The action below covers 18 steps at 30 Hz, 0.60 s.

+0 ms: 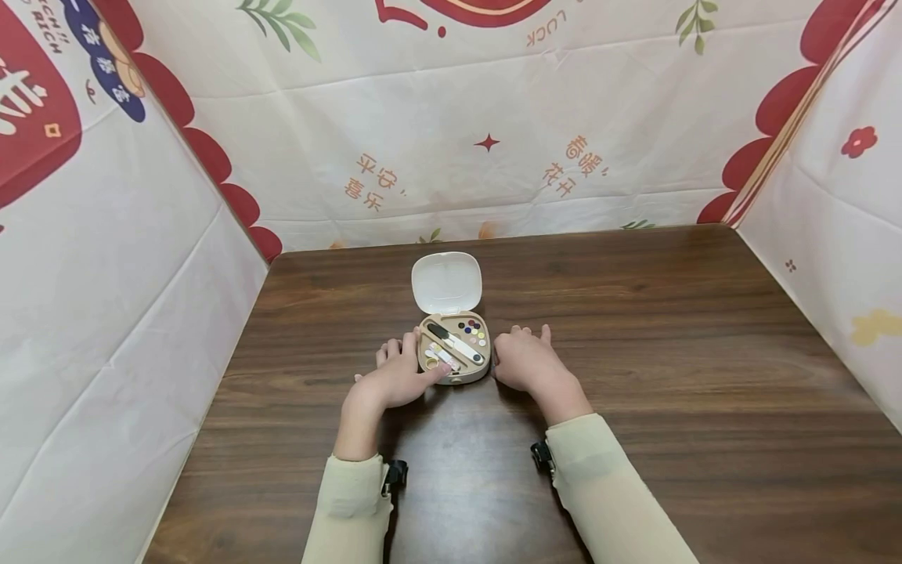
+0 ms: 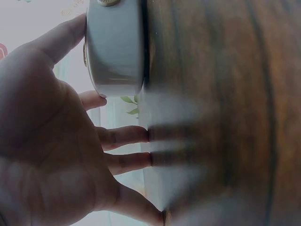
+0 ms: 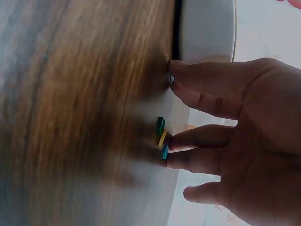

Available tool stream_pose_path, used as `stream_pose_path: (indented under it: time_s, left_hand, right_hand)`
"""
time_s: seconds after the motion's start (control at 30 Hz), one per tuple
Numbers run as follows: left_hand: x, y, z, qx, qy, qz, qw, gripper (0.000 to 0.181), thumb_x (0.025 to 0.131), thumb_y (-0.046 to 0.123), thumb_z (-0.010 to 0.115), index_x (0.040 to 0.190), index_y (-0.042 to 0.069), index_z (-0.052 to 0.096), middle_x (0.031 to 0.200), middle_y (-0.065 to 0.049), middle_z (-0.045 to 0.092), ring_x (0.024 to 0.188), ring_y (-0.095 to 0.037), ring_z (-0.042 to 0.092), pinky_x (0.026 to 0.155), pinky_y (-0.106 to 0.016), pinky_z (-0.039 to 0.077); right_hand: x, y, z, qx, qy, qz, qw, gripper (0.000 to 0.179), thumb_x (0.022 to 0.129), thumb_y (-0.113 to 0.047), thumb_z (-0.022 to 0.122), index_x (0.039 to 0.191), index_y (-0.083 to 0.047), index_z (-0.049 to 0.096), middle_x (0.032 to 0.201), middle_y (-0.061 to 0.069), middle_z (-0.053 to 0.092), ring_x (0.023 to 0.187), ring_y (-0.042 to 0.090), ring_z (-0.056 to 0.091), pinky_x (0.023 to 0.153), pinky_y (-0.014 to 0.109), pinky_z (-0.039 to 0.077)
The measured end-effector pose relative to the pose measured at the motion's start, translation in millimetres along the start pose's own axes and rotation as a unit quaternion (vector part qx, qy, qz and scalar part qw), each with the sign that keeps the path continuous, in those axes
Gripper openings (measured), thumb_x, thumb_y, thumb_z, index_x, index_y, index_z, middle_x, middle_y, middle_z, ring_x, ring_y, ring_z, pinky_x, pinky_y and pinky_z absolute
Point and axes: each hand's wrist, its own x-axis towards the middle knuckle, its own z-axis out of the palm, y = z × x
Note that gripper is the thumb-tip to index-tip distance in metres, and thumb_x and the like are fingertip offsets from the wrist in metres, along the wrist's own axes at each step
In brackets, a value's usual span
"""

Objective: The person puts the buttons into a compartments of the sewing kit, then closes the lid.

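Note:
A compact case (image 1: 461, 380) lies open on the table, its white lid (image 1: 447, 283) tipped back. Inside are a slim black-and-white tool (image 1: 461, 347) and several small round coloured pieces (image 1: 481, 332). My left hand (image 1: 396, 382) is spread at the case's left side, thumb over the front rim and forefinger at the wall; its other fingertips touch the table. Right of the case, the thumb and forefinger of my right hand (image 1: 530, 366) pinch a tiny shiny piece (image 3: 171, 78) close to the tabletop. Small green (image 3: 161, 125), yellow (image 3: 162, 138) and blue (image 3: 165, 152) pieces lie by its other fingertips.
The dark wood-grain table (image 1: 634, 329) reaches back to a white printed cloth (image 1: 451, 141) hung behind it. More cloth hangs along the left and right sides. A black strap mount (image 1: 396, 475) sits at the left cuff, and another (image 1: 542, 456) at the right cuff.

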Motion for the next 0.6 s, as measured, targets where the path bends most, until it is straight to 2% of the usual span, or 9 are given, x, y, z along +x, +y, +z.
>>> stream_pose_path:
  time_s: [0.07,0.17,0.33,0.53,0.6]
  left_hand:
    - [0.6,0.4,0.1,0.001,0.000,0.001,1.0000,0.098,0.082,0.080,0.048,0.157,0.031,0.007,0.152,-0.015,0.026,0.149,-0.034,0.013,0.096,-0.086,0.015]
    - [0.2,0.7,-0.6,0.001,0.001,0.003,1.0000,0.098,0.083,0.080,0.047,0.157,0.031,0.007,0.151,-0.015,0.027,0.149,-0.034,0.014,0.096,-0.086,0.014]
    - [-0.5,0.4,-0.4,-0.002,0.001,0.005,1.0000,0.098,0.083,0.080,0.047,0.157,0.031,0.006,0.152,-0.015,0.026,0.149,-0.034,0.013,0.096,-0.086,0.013]
    - [-0.8,-0.7,-0.1,-0.003,0.002,0.002,1.0000,0.097,0.083,0.079,0.048,0.157,0.031,0.006,0.152,-0.015,0.026,0.149,-0.034,0.012,0.097,-0.086,0.014]
    - [-1.0,-0.7,-0.5,-0.004,0.000,0.003,1.0000,0.098,0.083,0.079,0.048,0.157,0.030,0.006,0.153,-0.015,0.025,0.149,-0.034,0.012,0.097,-0.086,0.013]
  right_hand:
    - [0.4,-0.2,0.5,0.002,0.001,0.001,1.0000,0.017,0.086,-0.023,0.067,0.073,-0.016,0.059,0.130,0.025,0.058,0.126,0.045,0.049,0.111,0.074,0.015]
    - [0.6,-0.8,1.2,0.008,0.005,-0.001,1.0000,0.014,0.087,-0.022,0.066,0.077,-0.017,0.058,0.131,0.026,0.057,0.130,0.046,0.046,0.111,0.074,0.015]
    - [-0.6,-1.9,2.4,0.007,0.008,0.000,0.9999,0.016,0.088,-0.022,0.065,0.074,-0.017,0.058,0.138,0.030,0.051,0.133,0.049,0.042,0.110,0.074,0.016]
    - [-0.8,-3.4,3.8,0.008,0.006,0.008,0.9999,0.012,0.089,-0.024,0.064,0.088,-0.013,0.068,0.143,0.033,0.045,0.136,0.049,0.039,0.110,0.075,0.016]
    - [-0.8,-3.8,3.8,0.012,0.005,0.012,0.9998,0.013,0.089,-0.024,0.063,0.087,-0.012,0.069,0.144,0.034,0.043,0.137,0.049,0.038,0.109,0.076,0.015]
